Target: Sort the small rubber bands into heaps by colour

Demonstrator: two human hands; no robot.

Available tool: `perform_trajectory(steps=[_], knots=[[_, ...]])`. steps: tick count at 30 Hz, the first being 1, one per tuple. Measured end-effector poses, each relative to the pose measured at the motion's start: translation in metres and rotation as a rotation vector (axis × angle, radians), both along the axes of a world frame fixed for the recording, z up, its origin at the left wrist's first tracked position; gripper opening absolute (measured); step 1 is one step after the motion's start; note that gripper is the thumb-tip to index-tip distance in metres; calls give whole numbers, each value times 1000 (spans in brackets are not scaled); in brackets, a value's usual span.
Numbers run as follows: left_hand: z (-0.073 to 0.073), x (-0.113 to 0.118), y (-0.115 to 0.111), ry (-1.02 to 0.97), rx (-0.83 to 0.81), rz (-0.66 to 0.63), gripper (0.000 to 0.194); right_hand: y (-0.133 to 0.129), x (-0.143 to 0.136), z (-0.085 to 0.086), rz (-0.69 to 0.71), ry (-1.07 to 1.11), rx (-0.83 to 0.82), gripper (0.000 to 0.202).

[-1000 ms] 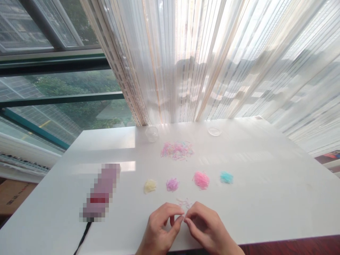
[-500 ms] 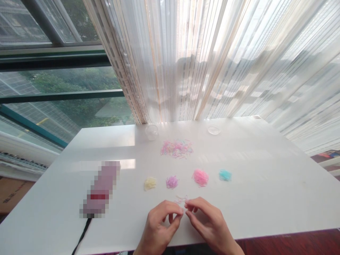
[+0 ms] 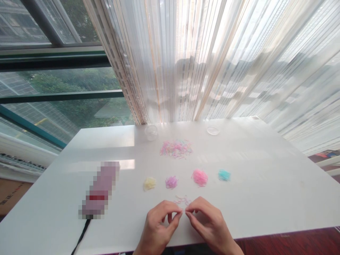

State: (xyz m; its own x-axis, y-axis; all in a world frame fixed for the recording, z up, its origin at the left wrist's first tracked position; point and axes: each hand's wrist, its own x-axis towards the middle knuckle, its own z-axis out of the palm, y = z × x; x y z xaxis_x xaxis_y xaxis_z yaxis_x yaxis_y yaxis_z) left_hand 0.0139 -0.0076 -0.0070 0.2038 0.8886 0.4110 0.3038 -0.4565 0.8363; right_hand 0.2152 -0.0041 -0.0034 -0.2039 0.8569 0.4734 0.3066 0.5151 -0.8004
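Observation:
My left hand (image 3: 162, 225) and my right hand (image 3: 208, 223) meet near the table's front edge, each with thumb and forefinger pinched. Their fingertips almost touch; a faint pale bit shows between them, too small to name. Just beyond the fingers lie a few loose pink and pale thin pieces (image 3: 182, 199), partly hidden by my right hand. Farther off, small heaps of such pieces form a row: a yellow heap (image 3: 149, 183), a purple heap (image 3: 171, 182), a pink heap (image 3: 200, 177) and a turquoise heap (image 3: 224, 175). Behind them spreads a mixed-colour pile (image 3: 175, 148).
A clear round container (image 3: 151, 132) and a clear round lid (image 3: 213, 130) stand at the back of the white table (image 3: 265, 191). To the left lies a blurred-out mauve object (image 3: 101, 187) with a black cord (image 3: 81, 237). Sheer curtains (image 3: 186, 63) hang behind.
The right thumb and forefinger have closed together, and the right fingertips have come slightly lower, level with the left ones. The heaps have not been moved.

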Motion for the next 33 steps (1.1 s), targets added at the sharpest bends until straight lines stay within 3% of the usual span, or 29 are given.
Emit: perform_trajectory(steps=[6, 11, 15, 33], knots=[[3, -1, 0, -9, 10, 22, 14, -1, 3, 0, 5, -16, -7, 13], [1, -2, -1, 22, -16, -12, 31, -1, 3, -1, 56, -16, -6, 14], [-3, -2, -1, 27, -27, -92, 15, -2, 2, -2, 65, -16, -10, 14], [-2, 0, -1, 57, -90, -71, 11, -1, 3, 1, 68, -10, -18, 11]])
